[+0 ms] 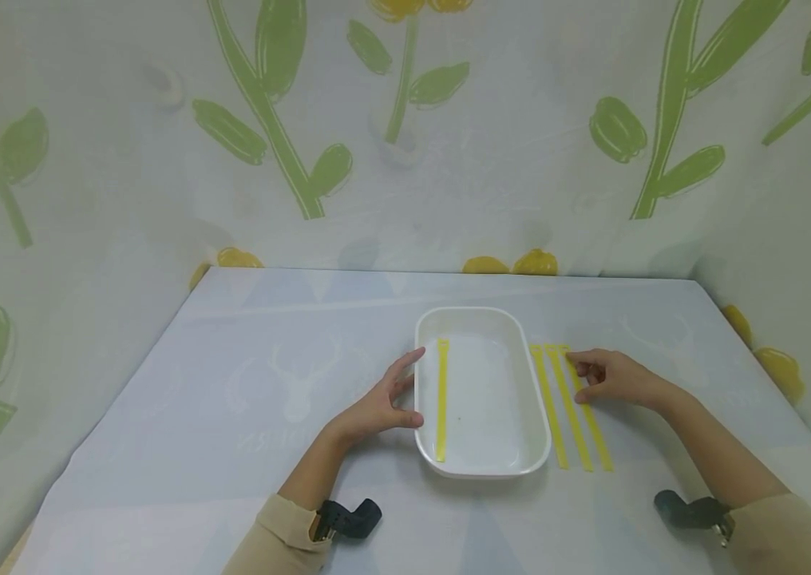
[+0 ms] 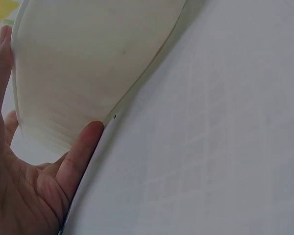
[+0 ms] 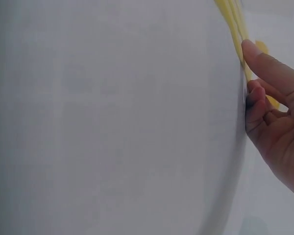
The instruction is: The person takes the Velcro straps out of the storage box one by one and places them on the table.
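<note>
A white rectangular basin (image 1: pixel 480 473) with rounded corners stands on the table. Inside it, near the left wall, lies one flat yellow plastic strip (image 1: pixel 442 407) with a small wider head. Against the basin's left side rest the spread fingers and thumb of my left hand (image 1: pixel 380 407); the left wrist view shows the basin's outer wall (image 2: pixel 98 54) beside that hand. Three similar yellow strips (image 1: pixel 572 411) lie side by side just right of the basin. My right hand (image 1: pixel 614 379) touches the rightmost one near its head, thumb and index finger apart.
A pale patterned cloth (image 1: pixel 183 415) covers the table. Behind and around it hangs white fabric (image 1: pixel 506 160) printed with green leaves and yellow flowers. Dark camera mounts (image 1: pixel 351 519) sit on both wrists, low over the table.
</note>
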